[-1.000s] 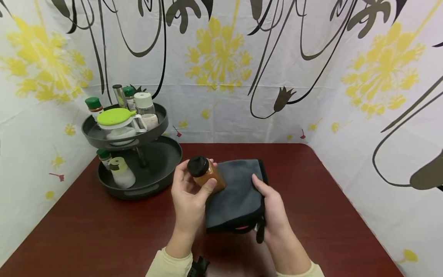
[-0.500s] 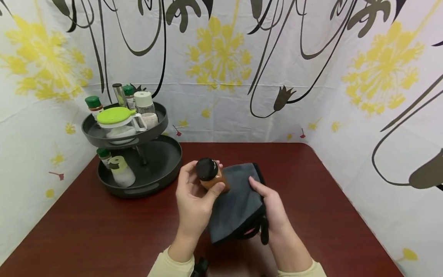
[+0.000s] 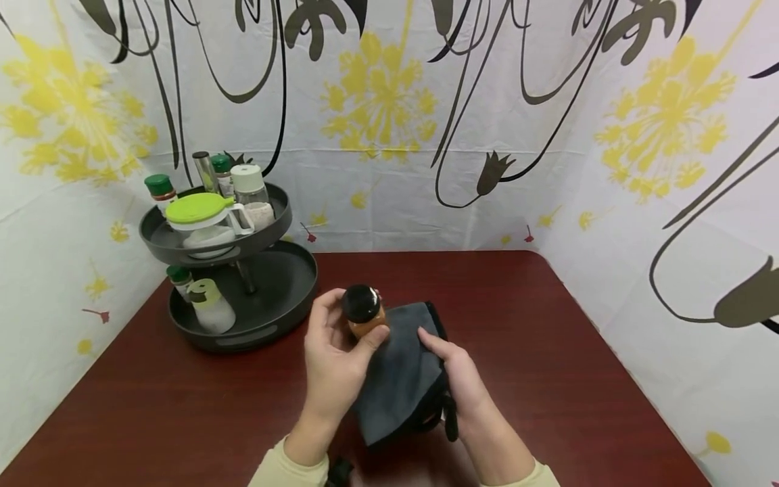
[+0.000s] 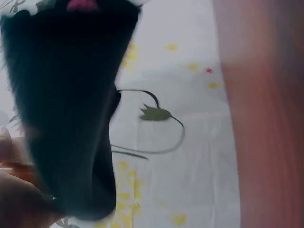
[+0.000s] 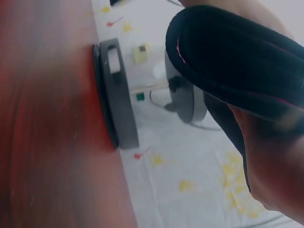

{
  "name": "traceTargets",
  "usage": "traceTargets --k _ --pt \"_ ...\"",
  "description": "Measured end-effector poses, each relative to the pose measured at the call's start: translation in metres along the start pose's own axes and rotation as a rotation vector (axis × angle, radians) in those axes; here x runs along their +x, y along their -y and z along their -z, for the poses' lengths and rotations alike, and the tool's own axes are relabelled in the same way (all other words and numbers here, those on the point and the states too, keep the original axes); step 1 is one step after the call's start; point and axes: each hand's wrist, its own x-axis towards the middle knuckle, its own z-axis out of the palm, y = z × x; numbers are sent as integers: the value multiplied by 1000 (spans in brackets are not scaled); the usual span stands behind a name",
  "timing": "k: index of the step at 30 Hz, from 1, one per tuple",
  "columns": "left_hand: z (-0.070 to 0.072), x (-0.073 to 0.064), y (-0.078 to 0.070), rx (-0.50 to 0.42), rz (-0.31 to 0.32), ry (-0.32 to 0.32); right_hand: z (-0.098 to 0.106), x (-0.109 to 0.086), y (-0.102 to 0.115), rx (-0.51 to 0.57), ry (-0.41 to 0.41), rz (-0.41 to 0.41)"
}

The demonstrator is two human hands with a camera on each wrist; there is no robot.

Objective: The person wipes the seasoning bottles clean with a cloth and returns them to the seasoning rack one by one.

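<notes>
In the head view my left hand grips a small spice bottle with a black cap and orange-brown contents, tilted with the cap toward me. My right hand holds a folded dark grey cloth with black edging, thumb on top and the other fingers hidden beneath. The cloth lies right against the bottle's side. In the left wrist view the dark cloth fills the left part, and part of a hand shows at the edge. The right wrist view shows the cloth's folded edge close up.
A two-tier dark grey round rack stands at the table's back left. Its upper tier holds several jars and a green-lidded container; a white bottle and a green-capped jar sit below. The reddish-brown table meets patterned cloth walls.
The cloth has turned and shifted down and to the left with my right hand. The bottle, still in my left hand, has tipped so its cap faces me more.
</notes>
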Motion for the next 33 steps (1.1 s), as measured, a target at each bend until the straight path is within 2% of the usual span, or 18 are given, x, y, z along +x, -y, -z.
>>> traceTargets --k 3,9,13,15,19,23,28,33 --pt "17 10 8 133 85 -46 13 -2 2 18 -53 -6" --pt "63 39 27 439 360 -130 37 -8 6 66 -198 31" --pt "99 58 41 554 461 -165 45 -11 8 68 -254 55" --pt "115 66 49 606 502 -158 47 -13 9 68 -265 59" --pt "141 79 67 715 565 -109 49 -16 10 70 -255 47" --pt "159 91 81 832 605 -51 48 -15 9 55 -243 45" --pt "165 100 98 913 634 63 48 -16 9 40 -270 41" --pt "167 101 102 942 625 116 48 -15 8 18 -291 43"
